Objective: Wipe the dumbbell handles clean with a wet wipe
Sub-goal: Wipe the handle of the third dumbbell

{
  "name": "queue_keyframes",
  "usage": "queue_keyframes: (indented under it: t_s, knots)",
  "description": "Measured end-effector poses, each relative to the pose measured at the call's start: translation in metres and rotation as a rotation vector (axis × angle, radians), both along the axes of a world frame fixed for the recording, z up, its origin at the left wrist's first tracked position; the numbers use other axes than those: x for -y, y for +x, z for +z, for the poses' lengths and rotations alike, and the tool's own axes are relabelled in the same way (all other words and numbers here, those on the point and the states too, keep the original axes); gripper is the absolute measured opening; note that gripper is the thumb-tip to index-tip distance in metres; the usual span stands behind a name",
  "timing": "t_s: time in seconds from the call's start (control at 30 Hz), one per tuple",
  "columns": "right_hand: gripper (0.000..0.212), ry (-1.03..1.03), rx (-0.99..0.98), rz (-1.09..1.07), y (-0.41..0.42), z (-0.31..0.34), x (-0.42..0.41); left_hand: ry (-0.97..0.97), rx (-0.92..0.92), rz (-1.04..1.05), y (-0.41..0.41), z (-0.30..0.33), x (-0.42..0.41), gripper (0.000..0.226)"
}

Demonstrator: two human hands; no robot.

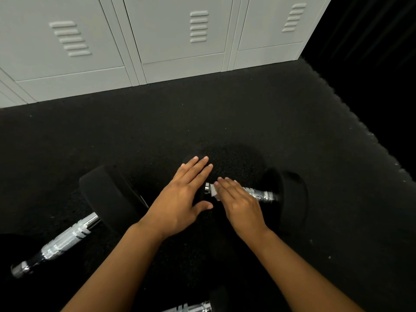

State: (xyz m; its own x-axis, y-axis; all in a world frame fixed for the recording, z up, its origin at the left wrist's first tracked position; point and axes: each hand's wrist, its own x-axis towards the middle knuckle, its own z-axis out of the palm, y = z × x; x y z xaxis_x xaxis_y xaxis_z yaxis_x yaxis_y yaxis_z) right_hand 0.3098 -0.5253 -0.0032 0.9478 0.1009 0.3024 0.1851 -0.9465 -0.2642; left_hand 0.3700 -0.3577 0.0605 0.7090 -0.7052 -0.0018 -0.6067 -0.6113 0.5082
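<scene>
A black dumbbell lies across the floor in front of me, its chrome handle (258,194) running left to right between two black heads. My left hand (183,202) rests flat, fingers spread, on the left head, which it mostly hides. My right hand (239,202) presses a white wet wipe (213,190) onto the left part of the handle, fingers laid over it. The right head (290,194) shows in full. A second dumbbell lies at the left, with its chrome handle (60,244) slanting toward me.
Pale grey lockers (180,37) stand along the far edge of the black rubber floor (247,113). The chrome handle of a third dumbbell (191,308) peeks in at the bottom edge. To the right the floor ends at a dark area.
</scene>
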Motion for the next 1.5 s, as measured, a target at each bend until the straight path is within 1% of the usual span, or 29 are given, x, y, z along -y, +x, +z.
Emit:
queue_keyframes:
  t_s: [0.1, 0.2, 0.27, 0.37, 0.47, 0.53, 0.6, 0.63, 0.73, 0.8, 0.9, 1.0, 1.07, 1.13, 1.17, 1.23, 1.27, 1.33, 1.37, 1.4, 1.5]
  knots:
    - [0.017, 0.057, -0.110, -0.108, 0.017, 0.008, -0.021, -0.010, 0.013, 0.000, 0.000, -0.001, 0.000, 0.083]
    - [0.019, 0.066, -0.161, -0.102, 0.017, 0.011, -0.018, 0.000, 0.012, -0.006, 0.001, -0.001, 0.000, 0.083]
    - [0.003, 0.051, -0.160, -0.137, 0.014, 0.016, -0.007, -0.008, 0.004, -0.008, 0.001, 0.000, 0.000, 0.084]
    - [0.013, 0.045, -0.258, -0.203, 0.027, 0.024, -0.011, -0.012, 0.006, -0.009, 0.001, -0.001, 0.000, 0.083]
    - [0.018, 0.005, -0.326, -0.161, 0.031, 0.027, -0.025, -0.012, 0.006, -0.007, 0.003, -0.001, 0.001, 0.083]
    - [0.022, -0.001, -0.263, -0.108, 0.021, 0.027, -0.021, -0.014, -0.004, -0.008, 0.002, -0.001, 0.000, 0.083]
    - [0.033, 0.022, -0.175, -0.087, 0.011, 0.020, -0.012, -0.008, -0.005, -0.012, -0.001, -0.001, -0.002, 0.084]
    - [0.033, 0.028, -0.177, -0.096, 0.010, 0.018, -0.013, -0.006, -0.001, -0.014, -0.002, -0.002, -0.003, 0.084]
    - [0.022, 0.086, -0.179, -0.141, 0.015, 0.014, -0.025, -0.017, 0.004, -0.008, -0.003, -0.005, -0.003, 0.084]
    - [0.025, 0.048, -0.116, -0.108, 0.009, 0.010, -0.023, -0.018, 0.002, -0.011, -0.001, -0.005, -0.003, 0.083]
    - [0.037, -0.022, -0.047, -0.013, -0.006, 0.006, -0.010, -0.014, 0.005, -0.011, -0.002, -0.005, -0.003, 0.083]
    - [0.033, 0.023, -0.099, -0.082, 0.003, 0.004, -0.018, -0.019, 0.009, -0.004, -0.002, -0.006, -0.003, 0.084]
    - [0.037, 0.062, -0.130, -0.136, 0.010, 0.003, -0.023, -0.019, 0.019, -0.009, 0.000, -0.006, -0.002, 0.083]
    - [0.033, 0.018, -0.079, -0.075, 0.004, 0.003, -0.016, -0.015, 0.010, -0.013, 0.001, -0.005, -0.002, 0.083]
    - [0.035, 0.005, -0.064, -0.044, 0.000, 0.004, -0.011, -0.014, 0.002, -0.014, 0.000, -0.004, -0.003, 0.083]
    - [0.037, -0.001, -0.092, -0.063, 0.000, 0.008, -0.006, -0.012, 0.003, -0.018, -0.001, -0.004, -0.003, 0.083]
    - [0.032, 0.023, -0.123, -0.116, 0.004, 0.010, -0.008, -0.015, 0.007, -0.016, -0.002, -0.004, -0.003, 0.083]
    - [0.008, 0.096, -0.188, -0.219, 0.017, 0.015, -0.018, -0.024, 0.008, -0.012, -0.001, -0.004, -0.002, 0.083]
    - [0.004, 0.121, -0.221, -0.228, 0.021, 0.017, -0.022, -0.024, 0.010, -0.011, -0.001, -0.005, -0.002, 0.084]
    - [0.006, 0.120, -0.234, -0.210, 0.022, 0.016, -0.023, -0.019, 0.013, -0.011, 0.000, -0.005, -0.002, 0.084]
    - [0.014, 0.095, -0.273, -0.068, 0.014, 0.022, -0.007, -0.017, 0.005, -0.011, 0.000, -0.004, -0.002, 0.085]
